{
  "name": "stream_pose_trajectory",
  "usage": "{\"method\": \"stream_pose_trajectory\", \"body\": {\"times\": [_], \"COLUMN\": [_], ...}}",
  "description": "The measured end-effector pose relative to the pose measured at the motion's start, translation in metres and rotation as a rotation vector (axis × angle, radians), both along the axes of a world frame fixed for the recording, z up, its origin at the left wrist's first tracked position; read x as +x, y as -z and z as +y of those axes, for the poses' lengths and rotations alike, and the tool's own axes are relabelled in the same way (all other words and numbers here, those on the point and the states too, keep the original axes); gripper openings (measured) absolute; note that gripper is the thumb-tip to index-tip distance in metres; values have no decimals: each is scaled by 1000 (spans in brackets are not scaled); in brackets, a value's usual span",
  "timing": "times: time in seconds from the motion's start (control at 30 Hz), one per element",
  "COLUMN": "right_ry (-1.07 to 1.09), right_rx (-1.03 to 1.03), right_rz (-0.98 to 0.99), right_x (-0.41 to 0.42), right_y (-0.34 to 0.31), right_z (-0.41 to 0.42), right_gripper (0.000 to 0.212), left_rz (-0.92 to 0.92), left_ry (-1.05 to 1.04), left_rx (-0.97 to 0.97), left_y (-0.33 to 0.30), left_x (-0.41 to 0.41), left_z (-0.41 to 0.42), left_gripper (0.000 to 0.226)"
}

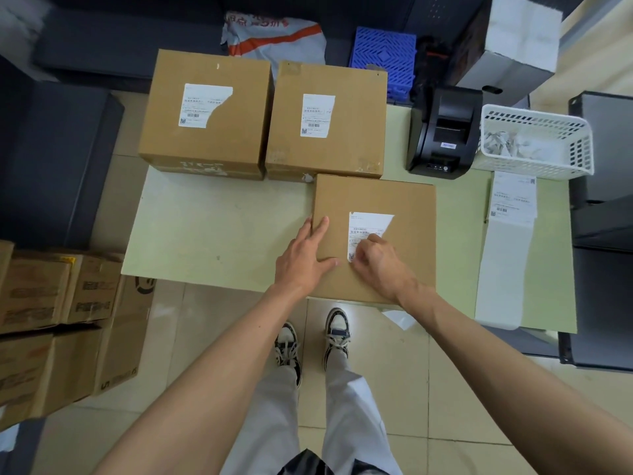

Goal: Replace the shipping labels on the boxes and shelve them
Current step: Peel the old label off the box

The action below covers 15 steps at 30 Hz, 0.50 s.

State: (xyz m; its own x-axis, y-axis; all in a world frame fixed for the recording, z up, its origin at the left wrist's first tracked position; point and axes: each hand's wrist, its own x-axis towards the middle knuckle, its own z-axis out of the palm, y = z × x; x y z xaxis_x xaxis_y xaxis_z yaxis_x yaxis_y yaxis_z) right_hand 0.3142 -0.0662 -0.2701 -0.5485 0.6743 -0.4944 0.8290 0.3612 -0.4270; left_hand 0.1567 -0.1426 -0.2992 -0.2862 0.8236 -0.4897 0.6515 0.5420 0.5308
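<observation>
Box w/ torn shipping label sitting at near edge of pale green table, just in front of two more boxes: back-left box and back-right box, each carrying own white label. Left hand lying flat, fingers straight, pressing on near box's left edge. Right hand curling fingers over lower part of label, pinching at it; exact grip hidden by knuckles. Label's upper right corner already ripped off. Black label printer standing to right of back boxes, white mesh basket holding paper scraps just beside it. Strip of printed labels lying on table's right side. Cardboard cartons stacking on floor at left.
</observation>
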Motion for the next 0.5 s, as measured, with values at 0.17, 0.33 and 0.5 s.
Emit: {"method": "stream_pose_trajectory", "body": {"times": [0.17,0.33,0.5], "right_ry": [-26,-69,-102], "right_rx": [-3,101,115], "right_rz": [25,-54,-52], "right_x": [-6,-12,-13], "right_y": [3,7,9], "right_z": [-6,-9,-12], "right_gripper": [18,24,26], "left_rz": [1,10,4], "left_ry": [-3,-2,-3], "left_rx": [-1,-1,-1], "left_y": [0,0,-1], "left_x": [0,0,1], "left_z": [0,0,0], "left_gripper": [89,88,88]}}
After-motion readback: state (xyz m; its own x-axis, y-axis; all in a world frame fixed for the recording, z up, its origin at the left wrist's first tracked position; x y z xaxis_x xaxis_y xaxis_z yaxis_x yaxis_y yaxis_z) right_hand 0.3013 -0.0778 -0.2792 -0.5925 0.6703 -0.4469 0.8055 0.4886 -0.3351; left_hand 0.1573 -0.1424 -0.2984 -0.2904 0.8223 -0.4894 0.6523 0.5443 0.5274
